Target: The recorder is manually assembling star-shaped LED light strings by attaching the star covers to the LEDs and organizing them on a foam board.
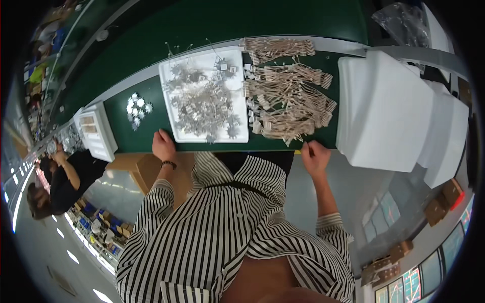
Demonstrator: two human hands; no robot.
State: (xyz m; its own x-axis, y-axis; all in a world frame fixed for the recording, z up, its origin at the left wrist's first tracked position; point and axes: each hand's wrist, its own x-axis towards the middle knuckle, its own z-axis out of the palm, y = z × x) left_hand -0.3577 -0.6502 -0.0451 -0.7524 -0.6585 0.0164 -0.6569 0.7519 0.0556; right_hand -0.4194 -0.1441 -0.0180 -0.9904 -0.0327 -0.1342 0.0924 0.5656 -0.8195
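My left hand [163, 146] rests as a fist at the near edge of the green table [141, 136], by the lower left corner of a white tray [245, 132]. Nothing shows sticking out of it. Heaped in that tray are star-shaped silvery parts [202, 101] with thin leads and small pale tags. To its right lie several bundles of beige wires with white connectors [288, 101]. Below these bundles, my right hand [316, 156] is also curled closed on the table edge, with no object visible in it. Some loose bright star-shaped pieces [137, 108] lie left of the tray.
Stacked white trays [386, 111] stand on the right. A smaller white tray [101, 134] sits at the left end, near another person [73, 177] in dark clothing. A pale rail [333, 44] runs behind the work area. Under the table is a cardboard box [136, 169].
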